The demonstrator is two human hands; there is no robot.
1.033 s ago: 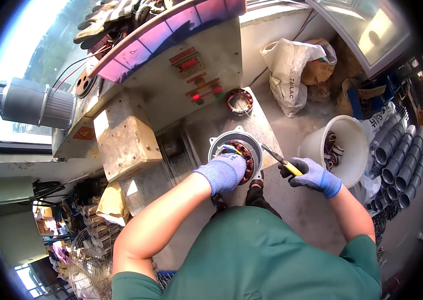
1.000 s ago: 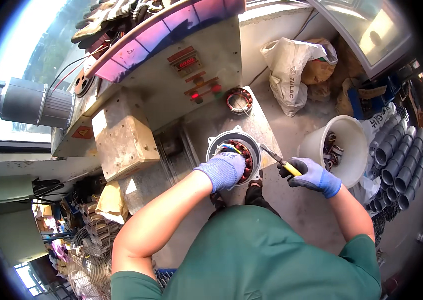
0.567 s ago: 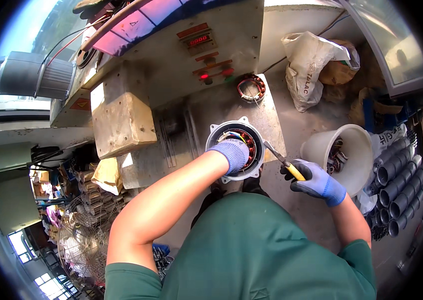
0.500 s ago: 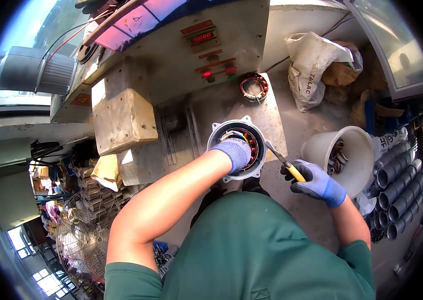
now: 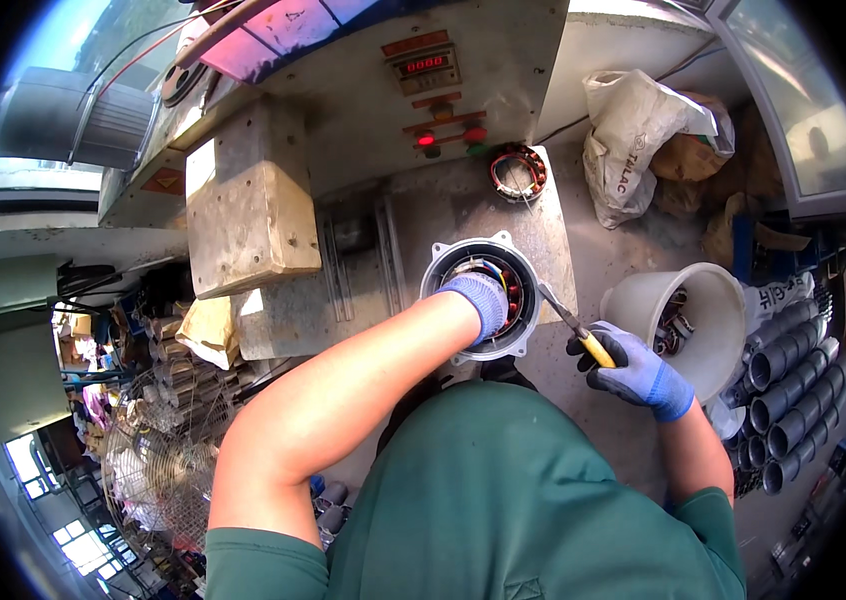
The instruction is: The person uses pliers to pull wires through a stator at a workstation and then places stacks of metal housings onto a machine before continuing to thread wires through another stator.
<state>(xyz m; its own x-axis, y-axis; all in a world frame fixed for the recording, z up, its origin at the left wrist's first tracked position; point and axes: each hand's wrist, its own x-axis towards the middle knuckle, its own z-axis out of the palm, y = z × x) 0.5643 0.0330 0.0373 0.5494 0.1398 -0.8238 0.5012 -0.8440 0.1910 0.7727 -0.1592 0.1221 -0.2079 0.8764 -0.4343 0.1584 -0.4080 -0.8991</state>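
Observation:
My left hand [image 5: 484, 302], in a blue-grey work glove, reaches down into an open round metal motor housing [image 5: 441, 261]. Its fingers are hidden inside. Beside that hand, the copper-coloured windings of a stator [image 5: 515, 292] and some coloured wires show within the housing. My right hand [image 5: 635, 374], gloved in blue-grey with dark fingers, is closed round a yellow-handled metal tool [image 5: 598, 349]. The tool's metal end points up and left, close to the housing's right rim; whether it touches is unclear. I cannot make out the tool's exact kind.
Behind the housing, a wound stator ring [image 5: 540, 181] lies on the metal plate [image 5: 555, 235]. A machine panel [image 5: 498, 60] with lit lamps stands beyond, and a metal block [image 5: 248, 225] juts out at left. At right are a white bucket [image 5: 623, 300] of parts, a sack [image 5: 615, 165] and stacked grey cylinders [image 5: 778, 400].
The whole view has shifted slightly. My left hand appears a little deeper in the housing. My right hand keeps its grip on the tool beside the rim.

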